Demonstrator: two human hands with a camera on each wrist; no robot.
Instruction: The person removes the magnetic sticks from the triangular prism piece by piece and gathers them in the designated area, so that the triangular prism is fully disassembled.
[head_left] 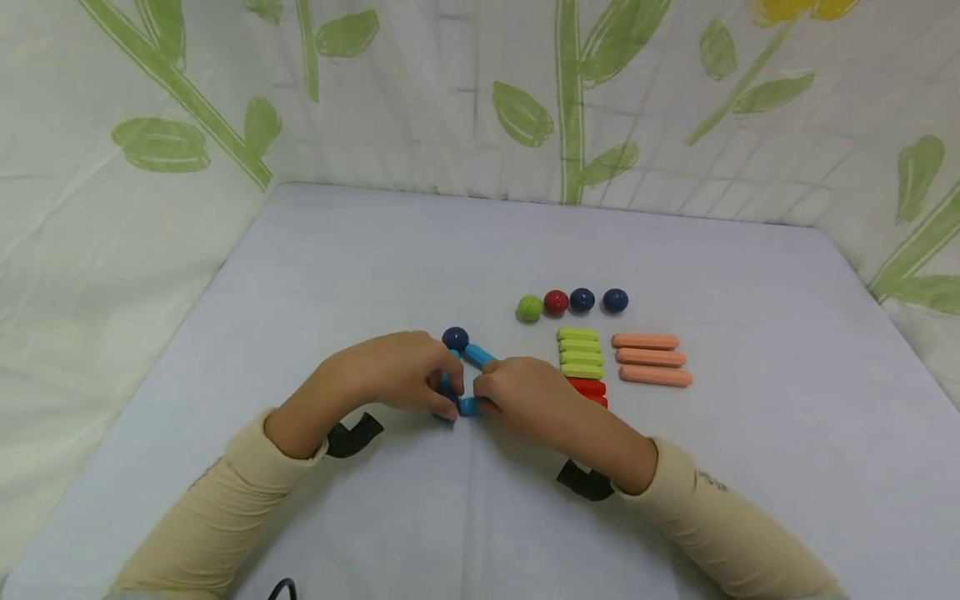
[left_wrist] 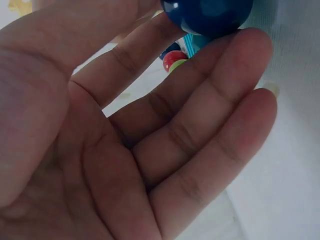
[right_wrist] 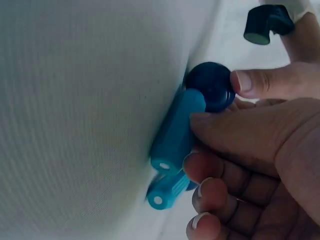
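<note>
In the right wrist view, my right hand [head_left: 528, 396] pinches a light blue magnetic rod [right_wrist: 175, 132] between thumb and index finger. One end of the rod touches a dark blue ball [right_wrist: 210, 85]. My left hand [head_left: 397, 371] holds that ball by thumb and fingertips; its other fingers are loosely extended in the left wrist view. A second dark blue ball [head_left: 455, 338] lies just beyond the hands. From it a light blue rod [head_left: 478, 356] slants toward my right hand, and another rod, partly behind the left fingers, leads to the held ball.
Behind and to the right lie a green ball [head_left: 529, 308], a red ball [head_left: 556, 302] and two dark blue balls [head_left: 615, 301]. Several short lime rods [head_left: 580, 358], red rods [head_left: 587, 387] partly behind my right hand, and three orange rods [head_left: 651, 357] lie nearer.
</note>
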